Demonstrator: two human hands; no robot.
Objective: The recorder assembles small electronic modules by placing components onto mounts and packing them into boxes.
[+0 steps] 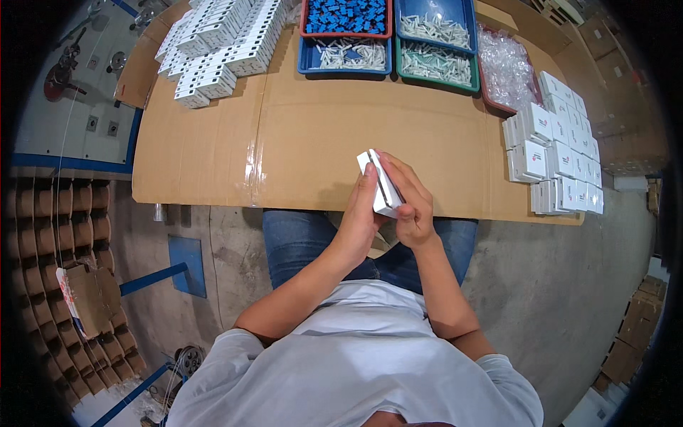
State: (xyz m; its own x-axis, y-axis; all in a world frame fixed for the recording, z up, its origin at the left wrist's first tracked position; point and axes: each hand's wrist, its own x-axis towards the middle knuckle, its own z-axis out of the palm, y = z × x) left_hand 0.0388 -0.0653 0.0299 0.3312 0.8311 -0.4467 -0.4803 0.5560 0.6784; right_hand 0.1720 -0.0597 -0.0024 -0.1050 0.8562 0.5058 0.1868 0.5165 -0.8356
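Observation:
A small white box (382, 188) with a dark seam along its side is held tilted between my two hands, near the table's front edge and above my lap. My left hand (356, 222) grips it from the left, with the thumb along its near face. From the other side, my right hand (414, 205) wraps round it, fingers on the right face and thumb at the lower end. Parts of the box are hidden behind my fingers.
Stacked white boxes stand on the cardboard-covered table (306, 142): one group (228, 67) at the far left, another (562, 167) at the right. Between them lie a red tray (346, 35) of blue parts, blue and green trays (437, 82) of white pieces, and clear plastic packs (506, 67).

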